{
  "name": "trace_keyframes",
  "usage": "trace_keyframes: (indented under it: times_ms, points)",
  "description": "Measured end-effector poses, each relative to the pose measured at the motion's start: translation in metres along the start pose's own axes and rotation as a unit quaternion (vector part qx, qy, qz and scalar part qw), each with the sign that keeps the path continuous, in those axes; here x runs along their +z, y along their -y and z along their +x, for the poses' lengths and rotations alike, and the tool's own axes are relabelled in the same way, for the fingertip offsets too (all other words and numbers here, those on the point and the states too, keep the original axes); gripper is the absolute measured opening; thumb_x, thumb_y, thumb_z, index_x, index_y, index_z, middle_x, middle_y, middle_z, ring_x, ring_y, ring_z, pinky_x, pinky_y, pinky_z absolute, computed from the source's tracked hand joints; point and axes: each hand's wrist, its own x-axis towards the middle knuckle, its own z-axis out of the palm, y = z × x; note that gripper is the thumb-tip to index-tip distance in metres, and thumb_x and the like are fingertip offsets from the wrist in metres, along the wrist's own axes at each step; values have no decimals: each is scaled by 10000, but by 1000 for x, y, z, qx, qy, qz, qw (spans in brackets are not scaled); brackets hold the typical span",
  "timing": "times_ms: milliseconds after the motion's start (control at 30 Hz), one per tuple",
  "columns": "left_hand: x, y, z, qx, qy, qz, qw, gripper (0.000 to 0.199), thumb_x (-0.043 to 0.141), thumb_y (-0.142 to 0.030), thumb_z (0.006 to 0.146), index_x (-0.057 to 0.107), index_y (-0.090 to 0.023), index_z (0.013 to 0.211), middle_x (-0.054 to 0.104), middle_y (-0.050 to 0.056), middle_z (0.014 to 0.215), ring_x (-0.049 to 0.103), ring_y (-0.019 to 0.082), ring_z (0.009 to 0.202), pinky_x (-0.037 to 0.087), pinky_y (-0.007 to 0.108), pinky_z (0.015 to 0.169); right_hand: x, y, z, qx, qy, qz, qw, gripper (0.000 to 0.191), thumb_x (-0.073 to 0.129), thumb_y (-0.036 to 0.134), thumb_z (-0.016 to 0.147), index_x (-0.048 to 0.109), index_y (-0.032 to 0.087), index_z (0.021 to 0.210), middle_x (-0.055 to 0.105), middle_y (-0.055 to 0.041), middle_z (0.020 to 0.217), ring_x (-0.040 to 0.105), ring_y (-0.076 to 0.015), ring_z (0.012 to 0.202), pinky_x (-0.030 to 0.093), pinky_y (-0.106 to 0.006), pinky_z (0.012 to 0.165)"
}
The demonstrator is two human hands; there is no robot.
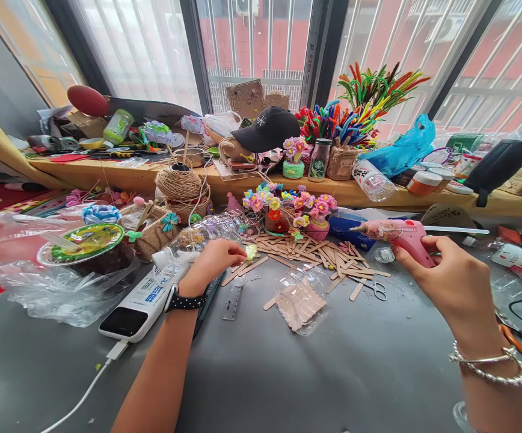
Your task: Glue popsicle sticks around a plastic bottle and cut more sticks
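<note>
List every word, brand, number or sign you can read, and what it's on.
"ANDELI", seemingly, on the pink glue gun; its start may be hidden.
Too small or blurred to read: lettering on the black cap, glass bottle, white device, plastic bottle, window frame; marks on the ruler.

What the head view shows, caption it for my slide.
Left hand near craft sticks, right hand holding a pink glue gun.
</note>
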Motion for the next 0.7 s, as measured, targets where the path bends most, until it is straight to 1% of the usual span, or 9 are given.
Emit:
trace_keyframes:
  times_ms: [67, 133, 233, 333, 433, 533, 600, 633, 700]
  points:
    - [2, 0, 1, 6, 24, 7, 1000, 190, 521, -317, 624, 617, -158, 661, 624, 3, 573, 567, 138, 567, 382, 189, 519, 1, 0, 0, -5, -5, 1, 1000, 380, 476, 522, 574, 515, 196, 765, 521, -11, 563, 461, -160, 496, 328, -249, 484]
    - [5, 1, 3, 14, 24, 45, 999, 245, 532, -401, 615, 597, -165, 608, 612, 2, 550, 550, 145, 542, 347, 199, 477, 3, -1, 1, -8, -6, 0, 1000, 385, 475, 526, 574, 521, 194, 764, 520, -13, 555, 464, -168, 498, 329, -255, 481]
    - [11, 4, 6, 10, 34, 110, 993, 329, 472, -463, 654, 593, -173, 554, 600, 7, 534, 526, 149, 513, 300, 217, 452, 6, -4, 2, -10, -2, -8, 1000, 402, 476, 533, 570, 527, 194, 780, 548, -30, 601, 480, -185, 530, 338, -267, 498]
    - [16, 9, 9, 27, 77, 112, 990, 201, 498, -347, 653, 632, -197, 644, 630, -5, 624, 547, 146, 585, 322, 208, 509, 8, -6, 3, -3, 17, -21, 1000, 404, 482, 535, 563, 518, 203, 790, 565, -36, 647, 490, -196, 554, 342, -271, 504]
    - [16, 10, 9, 34, 78, 107, 991, 180, 524, -248, 622, 636, -211, 758, 643, -13, 717, 555, 147, 651, 336, 202, 559, 10, -7, 4, 12, 48, -42, 998, 358, 486, 519, 572, 502, 223, 772, 558, -26, 641, 488, -197, 552, 340, -269, 495]
    - [12, -3, 3, 28, 55, 107, 992, 208, 456, -317, 697, 624, -194, 694, 623, -4, 639, 537, 144, 593, 322, 211, 514, 12, -9, 5, 32, 97, -61, 993, 337, 472, 529, 581, 490, 234, 741, 551, -25, 618, 490, -203, 541, 338, -273, 481]
    - [12, -19, -4, 37, 22, 108, 993, 335, 400, -440, 731, 598, -180, 656, 599, 5, 603, 521, 148, 579, 310, 221, 498, 16, -11, 6, 36, 126, -77, 988, 358, 457, 547, 583, 490, 231, 748, 557, -35, 633, 497, -209, 544, 337, -278, 473]
    - [13, -28, -8, 63, -13, 93, 994, 401, 367, -498, 740, 585, -173, 650, 591, 9, 602, 516, 147, 575, 314, 224, 500, 17, -13, 7, 35, 138, -83, 986, 368, 447, 552, 590, 494, 228, 759, 561, -41, 646, 502, -211, 547, 337, -279, 472]
    - [19, -47, -18, 124, -32, 42, 991, 443, 335, -554, 742, 573, -181, 749, 606, 17, 707, 533, 155, 641, 352, 229, 557, 21, -16, 8, 32, 159, -93, 982, 383, 432, 553, 604, 505, 221, 780, 570, -52, 669, 515, -212, 559, 339, -279, 474]
